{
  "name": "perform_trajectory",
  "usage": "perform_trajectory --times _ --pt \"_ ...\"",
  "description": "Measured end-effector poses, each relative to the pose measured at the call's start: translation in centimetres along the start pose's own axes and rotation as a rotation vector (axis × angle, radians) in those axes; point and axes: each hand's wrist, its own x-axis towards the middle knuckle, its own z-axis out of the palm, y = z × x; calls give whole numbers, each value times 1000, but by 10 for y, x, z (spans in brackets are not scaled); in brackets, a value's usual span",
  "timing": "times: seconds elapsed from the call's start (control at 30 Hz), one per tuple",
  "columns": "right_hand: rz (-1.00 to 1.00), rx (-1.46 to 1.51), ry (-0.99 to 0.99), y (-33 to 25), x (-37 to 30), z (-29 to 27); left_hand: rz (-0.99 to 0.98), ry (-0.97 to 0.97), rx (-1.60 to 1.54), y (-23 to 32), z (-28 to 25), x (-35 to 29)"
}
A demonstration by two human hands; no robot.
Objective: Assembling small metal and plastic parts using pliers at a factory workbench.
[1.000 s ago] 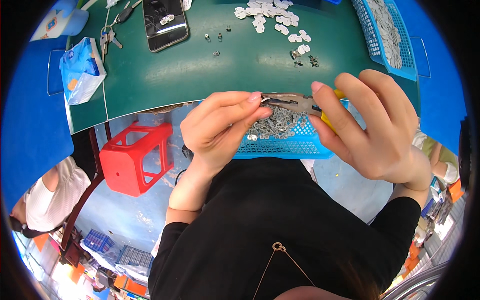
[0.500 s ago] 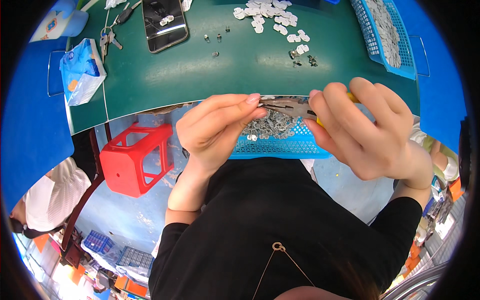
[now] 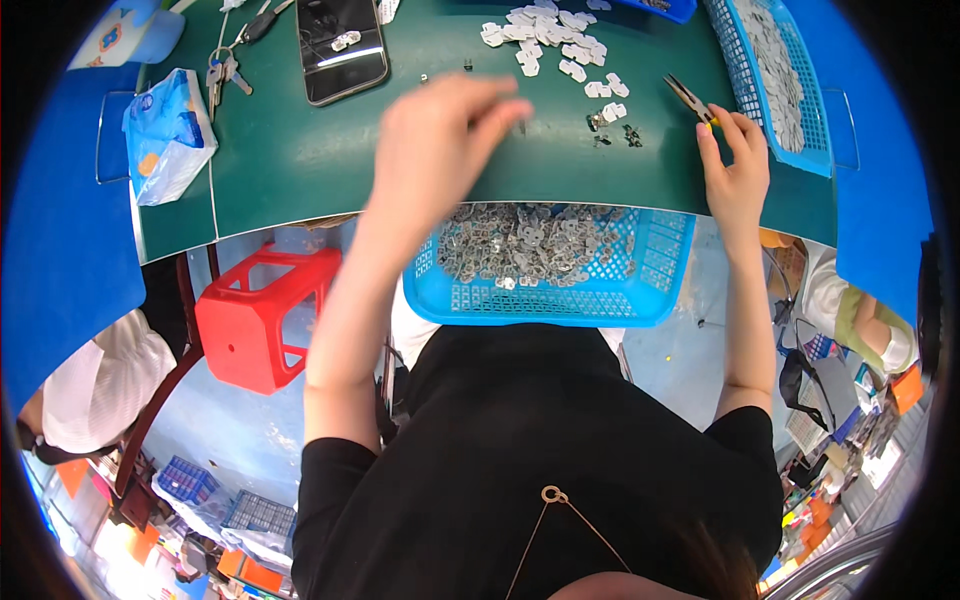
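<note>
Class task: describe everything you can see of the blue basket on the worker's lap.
The blue basket is a shallow rectangular tray of what looks like plastic, with latticed walls and floor. It sits tilted between the person's black-clad body and the edge of the green table mat, partly tucked beneath it. A heap of small silvery metal parts fills its upper half. Neither hand touches it.

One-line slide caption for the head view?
Left hand reaches over the green mat; right hand holds pliers above a blue basket.
</note>
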Motion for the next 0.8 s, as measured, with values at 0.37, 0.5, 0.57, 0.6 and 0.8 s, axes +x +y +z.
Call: perform_trajectory --times 0.37,0.5,0.57,0.6,0.8 --pt "-30 -193 185 -46 7 7 79 -267 132 -35 -1 83" --pt "-93 463 31 -113 21 18 -99 -250 -7 -40 -15 82" --pt "-213 514 -44 -134 26 44 -171 -238 -59 -45 -23 79" --pt "-249 563 -50 -145 27 56 -243 -223 -110 -46 -28 78" --pt "-346 531 -72 -179 31 99 -227 14 -237 -37 -48 43"
